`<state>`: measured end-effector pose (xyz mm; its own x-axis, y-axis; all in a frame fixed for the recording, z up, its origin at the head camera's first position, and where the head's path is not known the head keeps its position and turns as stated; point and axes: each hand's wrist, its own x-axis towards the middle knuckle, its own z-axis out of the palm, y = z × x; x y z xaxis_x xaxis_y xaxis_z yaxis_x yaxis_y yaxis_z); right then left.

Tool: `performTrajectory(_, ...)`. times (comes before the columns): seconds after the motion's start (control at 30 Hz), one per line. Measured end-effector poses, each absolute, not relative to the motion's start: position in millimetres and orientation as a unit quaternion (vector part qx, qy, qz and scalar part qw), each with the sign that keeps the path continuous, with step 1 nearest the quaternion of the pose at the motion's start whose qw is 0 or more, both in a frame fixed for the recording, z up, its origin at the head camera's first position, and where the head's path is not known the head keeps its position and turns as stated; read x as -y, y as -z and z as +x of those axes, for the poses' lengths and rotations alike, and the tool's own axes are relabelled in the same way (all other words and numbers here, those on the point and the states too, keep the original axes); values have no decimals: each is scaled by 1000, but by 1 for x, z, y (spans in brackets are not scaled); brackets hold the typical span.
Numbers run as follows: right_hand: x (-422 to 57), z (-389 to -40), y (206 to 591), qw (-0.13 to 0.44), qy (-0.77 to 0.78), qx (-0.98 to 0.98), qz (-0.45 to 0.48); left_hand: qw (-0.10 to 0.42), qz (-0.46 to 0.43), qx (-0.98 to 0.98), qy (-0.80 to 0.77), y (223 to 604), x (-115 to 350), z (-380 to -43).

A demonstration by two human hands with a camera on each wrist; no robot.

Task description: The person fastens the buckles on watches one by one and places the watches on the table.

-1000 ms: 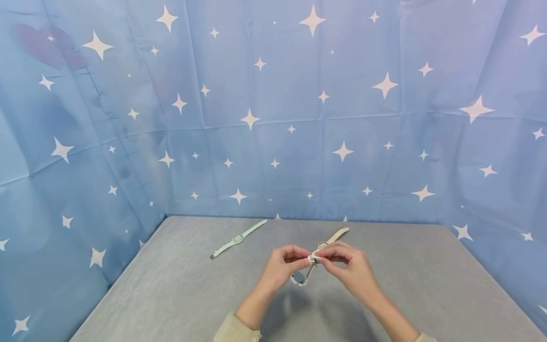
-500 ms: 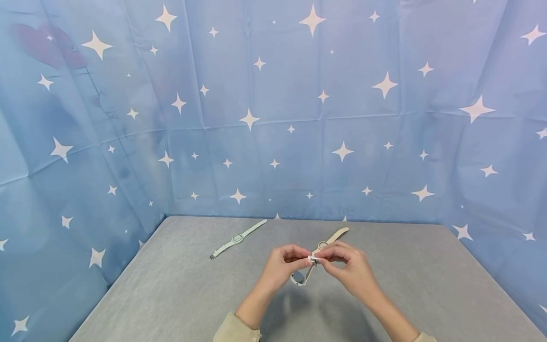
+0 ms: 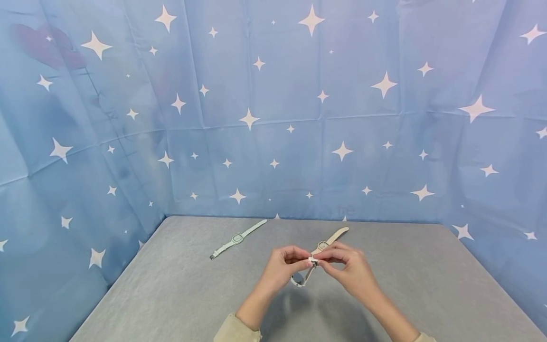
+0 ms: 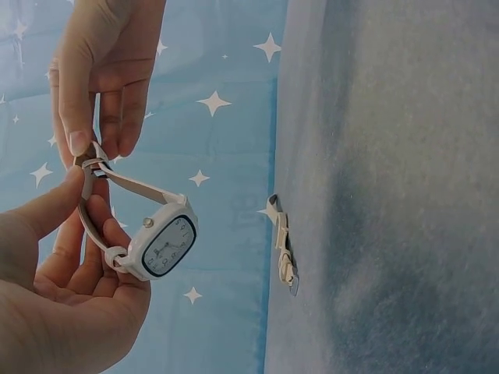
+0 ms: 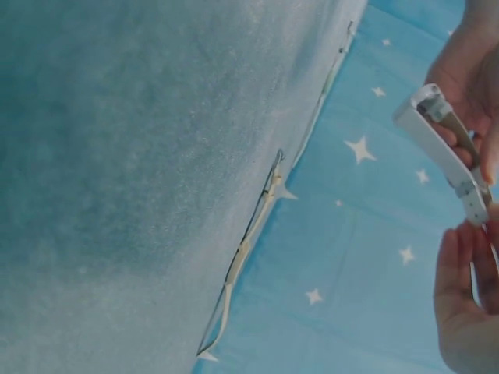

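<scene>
A white wristwatch (image 4: 168, 245) with a rounded-square dial hangs in a loop below both hands, its strap ends brought together. My left hand (image 3: 279, 268) pinches the strap from the left between thumb and fingers. From the right, my right hand (image 3: 352, 270) pinches the strap close to the metal buckle (image 4: 98, 165). The fingertips of both hands nearly meet there and partly cover the buckle. Behind the hands, a cream wristwatch (image 3: 340, 232) lies on the table, partly hidden by the right hand in the head view.
On the grey table (image 3: 171, 294), a mint green wristwatch (image 3: 238, 239) lies stretched out to the left of the hands. A blue curtain (image 3: 290, 95) with white stars closes off the table's back and sides.
Both hands keep almost the same place. The white piece of strap between their fingertips has turned and tipped slightly downward. The two watches on the table have stayed put.
</scene>
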<state>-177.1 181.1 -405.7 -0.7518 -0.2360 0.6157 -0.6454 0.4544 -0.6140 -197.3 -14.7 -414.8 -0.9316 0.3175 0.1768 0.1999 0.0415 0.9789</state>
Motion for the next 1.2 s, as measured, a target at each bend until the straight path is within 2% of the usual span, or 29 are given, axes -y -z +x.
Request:
performTrajectory(0.53,-180,-179,409,224,-442,826,269,35,179,-737,-651,416,13,-196)
performTrajectory(0.83,-178,-176,411,201,-474,819,252,28,195,-723,-662,414,14,-195)
performTrajectory(1.2,-177,-174,408,244,-486,803,245,23,194,-711,-675,415,17,-195)
